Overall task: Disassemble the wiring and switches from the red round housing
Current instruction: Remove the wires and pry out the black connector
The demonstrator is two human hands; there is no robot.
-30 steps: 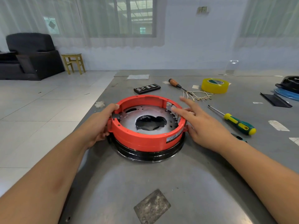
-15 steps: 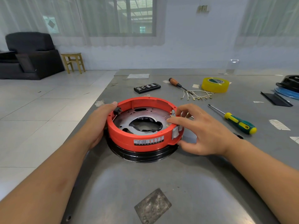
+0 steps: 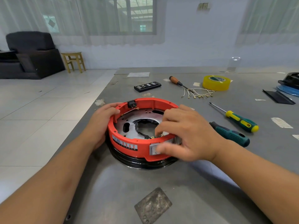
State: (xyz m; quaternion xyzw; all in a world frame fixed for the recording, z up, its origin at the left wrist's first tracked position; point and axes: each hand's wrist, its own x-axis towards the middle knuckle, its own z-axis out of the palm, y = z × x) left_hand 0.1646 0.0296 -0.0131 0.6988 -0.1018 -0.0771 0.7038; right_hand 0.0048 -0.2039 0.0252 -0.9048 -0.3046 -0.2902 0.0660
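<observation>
The right hand [image 3: 191,133] makes its grip on the near side of the red round housing [image 3: 142,126]: its thumb presses the grey rocker switch [image 3: 153,148] set in the outer wall, while the curled fingers reach over the rim and seem to pinch at the switch's back, where small terminals and a dark wire [image 3: 144,135] show. The left hand [image 3: 103,122] grips the housing's far-left rim, fingers wrapped over the edge, steadying it.

The housing sits on a black base [image 3: 142,163] near the left edge of the table [image 3: 194,191], open side up, a metal plate [image 3: 127,120] inside. A black socket [image 3: 131,104] with its leads is still fitted in the far wall. A bundle of loose wires with terminals [image 3: 198,93] lies well apart toward the back, so some wiring appears already out. Judging from this, the task is partway: the switch and socket remain mounted.

Room is tight on the left, where the table ends just beside the left hand and the floor lies below. To the right, a dark green-handled tool [image 3: 231,135] lies close by the right wrist and a yellow-green screwdriver [image 3: 239,121] beyond it; the table toward the viewer is bare steel except for a rough patch [image 3: 152,206].
</observation>
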